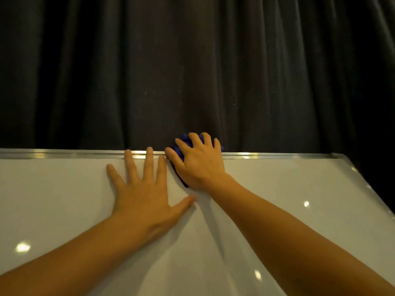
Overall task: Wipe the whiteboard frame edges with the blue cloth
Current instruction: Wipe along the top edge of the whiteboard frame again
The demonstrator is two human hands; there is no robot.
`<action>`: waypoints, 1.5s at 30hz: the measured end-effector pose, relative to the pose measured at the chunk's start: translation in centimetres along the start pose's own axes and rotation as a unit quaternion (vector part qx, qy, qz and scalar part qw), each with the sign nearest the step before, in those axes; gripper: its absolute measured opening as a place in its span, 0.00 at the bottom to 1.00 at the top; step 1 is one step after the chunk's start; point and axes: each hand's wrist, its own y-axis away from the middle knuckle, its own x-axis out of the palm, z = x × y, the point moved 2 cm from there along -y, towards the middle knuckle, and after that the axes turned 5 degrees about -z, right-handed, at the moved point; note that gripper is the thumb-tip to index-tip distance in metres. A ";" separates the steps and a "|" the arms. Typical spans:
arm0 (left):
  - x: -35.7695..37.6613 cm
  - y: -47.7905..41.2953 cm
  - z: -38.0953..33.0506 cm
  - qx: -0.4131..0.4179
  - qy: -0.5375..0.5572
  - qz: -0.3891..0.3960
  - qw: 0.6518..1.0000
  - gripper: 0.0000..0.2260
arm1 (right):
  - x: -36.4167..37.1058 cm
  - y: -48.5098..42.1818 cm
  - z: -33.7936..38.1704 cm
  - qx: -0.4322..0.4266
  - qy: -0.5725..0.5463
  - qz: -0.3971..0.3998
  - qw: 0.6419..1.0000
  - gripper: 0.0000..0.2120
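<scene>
Right hand (199, 165) presses bunched blue cloth (185, 143) on frame (64, 154); left hand (142, 196) flat.

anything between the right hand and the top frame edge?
Yes, in the head view the blue cloth is bunched under the right hand, pressed against the top frame edge.

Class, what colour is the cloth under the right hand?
Dark blue cloth, bunched under the right hand; head view.

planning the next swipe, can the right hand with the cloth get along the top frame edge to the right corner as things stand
Probably yes. The right hand already presses the blue cloth on the top frame edge, and that strip looks bare up to the right corner. The left hand lies flat on the other side.
</scene>
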 end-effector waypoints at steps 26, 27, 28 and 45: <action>1.2 -2.4 -10.1 -0.003 0.021 -0.025 0.999 0.55 | 0.7 -1.9 -12.1 0.057 -0.012 0.020 0.998 0.38; 1.3 -2.5 -11.3 -0.002 0.022 -0.022 1.000 0.55 | 0.7 -2.0 -12.9 0.049 -0.024 0.027 0.998 0.38; 1.4 -2.4 -12.3 0.001 0.023 -0.019 1.000 0.54 | 0.6 -2.0 -14.4 0.049 -0.028 0.034 0.998 0.38; 3.5 -4.4 -32.5 -0.051 0.009 0.000 0.999 0.54 | 0.7 0.0 -37.8 -0.030 -0.023 0.045 0.998 0.26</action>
